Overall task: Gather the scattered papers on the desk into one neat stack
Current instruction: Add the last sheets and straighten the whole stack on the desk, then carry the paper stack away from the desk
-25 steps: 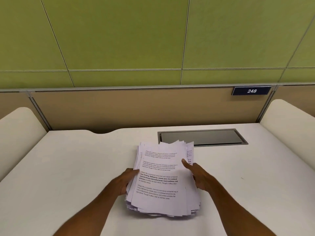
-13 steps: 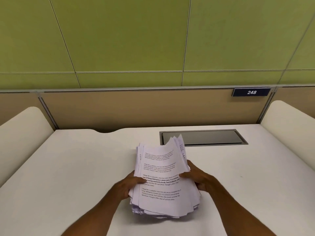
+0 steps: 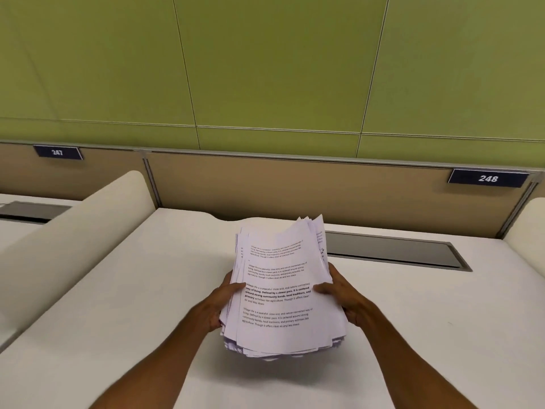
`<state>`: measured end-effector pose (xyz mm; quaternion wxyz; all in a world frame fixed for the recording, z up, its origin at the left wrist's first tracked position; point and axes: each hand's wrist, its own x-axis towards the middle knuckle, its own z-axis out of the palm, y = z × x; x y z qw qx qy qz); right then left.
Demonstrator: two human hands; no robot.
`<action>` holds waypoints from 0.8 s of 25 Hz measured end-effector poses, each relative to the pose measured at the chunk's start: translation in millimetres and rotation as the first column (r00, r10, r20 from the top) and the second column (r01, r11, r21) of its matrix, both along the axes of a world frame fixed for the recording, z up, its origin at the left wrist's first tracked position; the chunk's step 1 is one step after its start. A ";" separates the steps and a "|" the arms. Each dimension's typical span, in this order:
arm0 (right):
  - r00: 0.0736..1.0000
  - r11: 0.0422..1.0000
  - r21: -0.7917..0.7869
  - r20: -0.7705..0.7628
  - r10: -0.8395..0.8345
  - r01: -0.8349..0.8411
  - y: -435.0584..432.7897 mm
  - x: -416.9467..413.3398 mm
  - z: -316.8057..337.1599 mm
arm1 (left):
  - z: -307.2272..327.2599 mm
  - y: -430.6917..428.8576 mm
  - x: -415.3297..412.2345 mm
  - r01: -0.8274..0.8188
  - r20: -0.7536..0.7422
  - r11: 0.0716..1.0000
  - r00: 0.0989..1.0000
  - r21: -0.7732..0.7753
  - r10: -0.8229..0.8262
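A thick stack of white printed papers (image 3: 280, 290) is held up above the white desk (image 3: 118, 305), tilted with its far edge raised. Its sheets are uneven at the near and far edges. My left hand (image 3: 219, 302) grips the stack's left side, thumb on the top sheet. My right hand (image 3: 343, 296) grips the right side, thumb also on top. The fingers of both hands are hidden under the paper.
A grey cable hatch (image 3: 392, 250) is set into the desk behind the stack. Cream side dividers stand at left (image 3: 82, 231) and right (image 3: 528, 228). A tan back panel carries number plates 247 (image 3: 57, 152) and 248 (image 3: 488, 178).
Both hands closed on the stack's sides and lifted it off the desk, tilting its far edge up. The view swung to the left.
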<state>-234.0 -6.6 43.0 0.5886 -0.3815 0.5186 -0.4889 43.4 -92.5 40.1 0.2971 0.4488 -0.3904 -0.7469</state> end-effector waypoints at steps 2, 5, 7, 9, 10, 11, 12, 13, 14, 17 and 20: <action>0.998 0.998 -0.003 0.017 0.057 -0.057 -7.3 21.2 3.8 | 11.5 9.8 29.3 -0.022 -0.111 0.997 0.993 0.074 0.030; 0.984 0.984 0.012 0.027 0.178 -0.178 -15.7 62.4 11.4 | 27.7 29.0 82.3 -0.022 -0.189 0.994 0.981 0.105 0.041; 0.966 0.966 0.027 0.036 0.255 -0.256 -17.4 93.9 16.5 | 28.8 41.6 118.0 -0.086 -0.172 0.993 0.980 0.085 0.099; 0.947 0.947 0.034 0.041 0.318 -0.319 -17.3 122.5 20.2 | 29.6 56.3 149.0 -0.178 -0.137 0.981 0.973 0.072 0.187; 0.934 0.934 0.041 0.038 0.354 -0.356 -16.2 139.9 21.3 | 29.8 67.5 166.1 -0.218 -0.132 0.972 0.965 0.087 0.228; 0.921 0.919 0.049 0.033 0.389 -0.391 -13.5 158.5 22.1 | 29.0 80.4 183.2 -0.244 -0.122 0.965 0.959 0.098 0.255; 0.907 0.905 0.053 0.025 0.421 -0.421 -8.9 178.0 22.8 | 25.8 93.3 200.8 -0.266 -0.122 0.959 0.953 0.094 0.277; 0.893 0.892 0.053 0.019 0.449 -0.450 -2.8 197.6 23.3 | 20.4 105.9 219.5 -0.306 -0.115 0.950 0.943 0.068 0.312; 0.876 0.874 0.047 0.027 0.482 -0.483 4.4 217.9 22.9 | 14.3 119.8 239.7 -0.365 -0.080 0.931 0.927 0.022 0.366; 0.810 0.811 0.017 0.076 0.582 -0.585 30.2 275.3 18.6 | 2.5 168.3 297.2 -0.459 -0.020 0.888 0.888 -0.026 0.459; 0.753 0.752 0.034 0.034 0.657 -0.658 63.1 341.4 19.4 | -6.6 231.7 360.7 -0.539 -0.044 0.842 0.842 -0.007 0.538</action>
